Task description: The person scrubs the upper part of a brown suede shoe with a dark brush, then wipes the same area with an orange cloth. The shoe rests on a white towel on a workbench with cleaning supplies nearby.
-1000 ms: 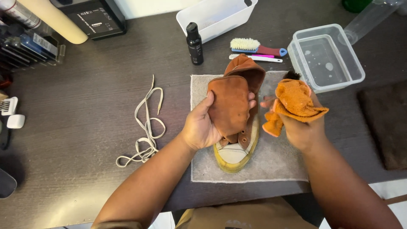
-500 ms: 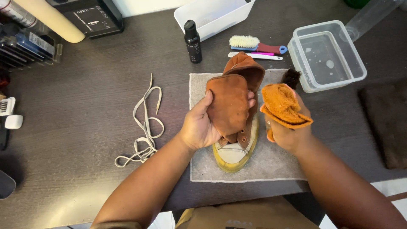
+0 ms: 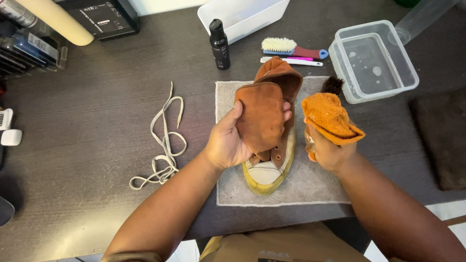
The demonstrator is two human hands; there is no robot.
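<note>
Gripping brown shoe (image 3: 268,116), orange cloth (image 3: 330,116)

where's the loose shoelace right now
In the head view the shoelace lies loose on the dark table, left of the grey mat, apart from the left hand.

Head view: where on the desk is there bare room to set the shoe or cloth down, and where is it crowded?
Bare desk lies left of the shoelace, and between lace and grey mat. Another strip runs between the mat and the dark pad, below the clear tub. Crowded: above the mat, with bottle, brushes and white bin. The left hand holds the shoe; the right hand holds the orange cloth.
</note>
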